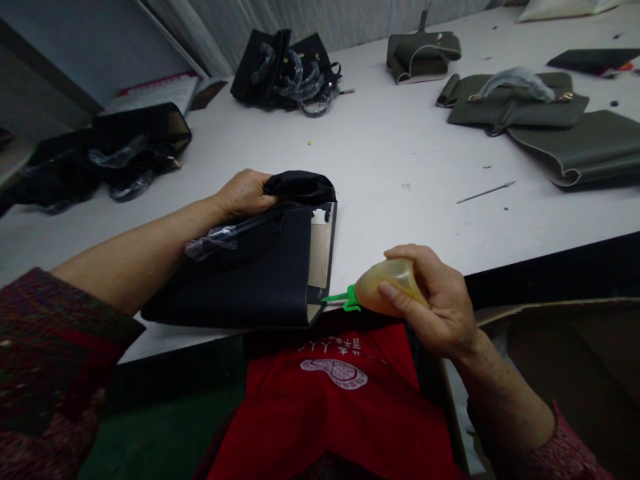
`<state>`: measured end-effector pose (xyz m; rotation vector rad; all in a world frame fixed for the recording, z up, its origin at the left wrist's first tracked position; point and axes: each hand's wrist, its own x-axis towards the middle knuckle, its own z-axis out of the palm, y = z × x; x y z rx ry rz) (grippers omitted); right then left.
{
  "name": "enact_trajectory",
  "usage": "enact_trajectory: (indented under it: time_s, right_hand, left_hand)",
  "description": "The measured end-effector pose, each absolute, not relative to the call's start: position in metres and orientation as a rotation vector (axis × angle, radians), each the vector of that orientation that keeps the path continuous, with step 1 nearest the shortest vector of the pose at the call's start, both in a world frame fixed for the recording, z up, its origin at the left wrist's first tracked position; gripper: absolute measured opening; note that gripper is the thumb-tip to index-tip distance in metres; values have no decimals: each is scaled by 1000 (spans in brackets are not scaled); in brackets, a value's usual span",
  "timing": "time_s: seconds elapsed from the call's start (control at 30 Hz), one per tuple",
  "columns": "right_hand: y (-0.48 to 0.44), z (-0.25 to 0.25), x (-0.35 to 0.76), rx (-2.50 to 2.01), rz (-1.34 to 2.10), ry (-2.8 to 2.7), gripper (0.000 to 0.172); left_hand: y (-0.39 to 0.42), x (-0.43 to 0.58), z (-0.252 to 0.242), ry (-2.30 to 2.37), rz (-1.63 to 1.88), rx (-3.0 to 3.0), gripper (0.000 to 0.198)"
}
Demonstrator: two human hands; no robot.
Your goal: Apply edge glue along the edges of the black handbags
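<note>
Head view: gluing looks partway done on the black bag (250,270), which lies on the bench (380,160), its right end (319,260) unclosed. The left hand (243,193) has its fingers gripping black cloth (306,185) at the bag's far edge; the right hand's (443,307) fingers grip a bottle (377,287), green nozzle (351,297) at that end.

I watch through the head view, facing forward and steeply down; the left hand (246,193) and right hand (440,303) sit close, red cloth (325,427) fills the bottom, and the white table (380,153) recedes upward.
</note>
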<state>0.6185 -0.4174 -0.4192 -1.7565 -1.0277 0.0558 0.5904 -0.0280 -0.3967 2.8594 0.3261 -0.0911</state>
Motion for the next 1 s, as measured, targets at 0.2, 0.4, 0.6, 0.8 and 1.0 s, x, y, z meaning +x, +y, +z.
enact_trajectory:
  time_s: [0.2,0.4,0.6,0.8,1.0]
  right_hand:
    - [-420,-418,619,-1803,-56,-980,30]
    - [-420,-417,614,-1786,72,-977,27]
    - [-422,-416,615,-1811,48,-924,29]
    - [-422,-418,616,-1835,103,-872,28]
    - [-422,-412,619,-1827,196,-937,27]
  left_hand:
    - [-30,588,-397,309,-40,2879,43]
    - [-30,587,-398,320,-23,2878,41]
    - [-29,586,-399,328,11,2884,42]
    - [-30,584,-399,320,34,2875,41]
    - [-34,582,-396,306,38,2888,44]
